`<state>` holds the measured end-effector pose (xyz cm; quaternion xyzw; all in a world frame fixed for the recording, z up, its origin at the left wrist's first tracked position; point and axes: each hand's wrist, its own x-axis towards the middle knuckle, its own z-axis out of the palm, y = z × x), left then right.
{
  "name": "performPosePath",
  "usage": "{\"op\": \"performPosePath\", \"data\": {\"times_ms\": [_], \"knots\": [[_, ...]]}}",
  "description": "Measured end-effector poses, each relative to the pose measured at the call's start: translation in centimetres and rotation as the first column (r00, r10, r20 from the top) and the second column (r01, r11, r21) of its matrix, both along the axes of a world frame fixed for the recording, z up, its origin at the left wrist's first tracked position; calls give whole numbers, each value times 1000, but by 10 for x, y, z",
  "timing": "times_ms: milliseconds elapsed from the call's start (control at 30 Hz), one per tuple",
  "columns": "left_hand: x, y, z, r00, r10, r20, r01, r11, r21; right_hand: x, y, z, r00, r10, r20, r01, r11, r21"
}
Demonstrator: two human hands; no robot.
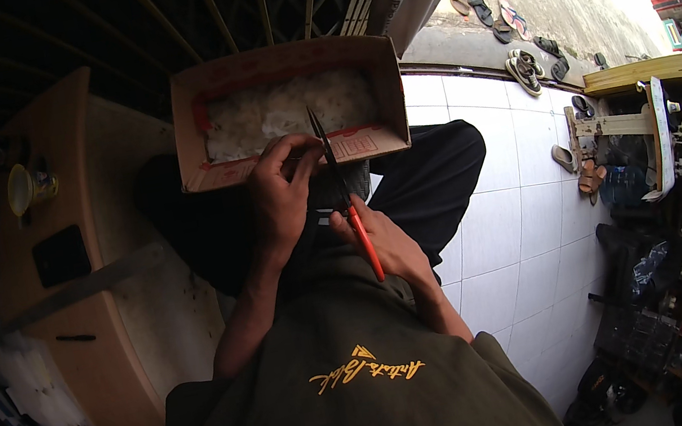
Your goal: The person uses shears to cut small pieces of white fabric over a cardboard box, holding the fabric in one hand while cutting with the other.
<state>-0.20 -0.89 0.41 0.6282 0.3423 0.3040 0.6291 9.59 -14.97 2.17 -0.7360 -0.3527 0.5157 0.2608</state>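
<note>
A person in a dark green shirt sits before an open cardboard box (282,57) at the upper centre of the frame, holding loose, whitish fluffy material (247,122). At the centre, the right hand (390,243) is closed around a slim red-handled tool (365,241), perhaps scissors or pliers, whose dark pointed tip reaches over the box. The left hand (280,189), just left of the tip, has bent fingers drawn close to the thumb at the box's near edge; whether they pinch anything, I cannot tell. The likeliest trouble is a jabbed or nipped left finger, since the point sits so near. A bump against the box could also tip it, spilling the fluff.
</note>
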Motion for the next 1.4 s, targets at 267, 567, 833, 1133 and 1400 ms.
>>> {"op": "performPosePath", "data": {"times_ms": [267,567,833,1133,1400], "knots": [[0,5,-1,1000,-20,17,20,999,-41,1,2,4,1000,-21,-3,21,1000,-10],[-1,6,-1,999,16,43,-15,999,-32,5,5,16,990,-36,138,40,999,-25],[-1,18,4,1000,5,28,-3,996,-86,5,1,4,997,-73,-11,72,994,-78],[-1,13,11,999,-33,31,37,989,-146,-2,-11,-14,998,12,-53,-6,992,124],[-2,11,16,999,-24,-27,22,996,-88,1,-3,2,1000,-16,6,17,999,-31]]}}
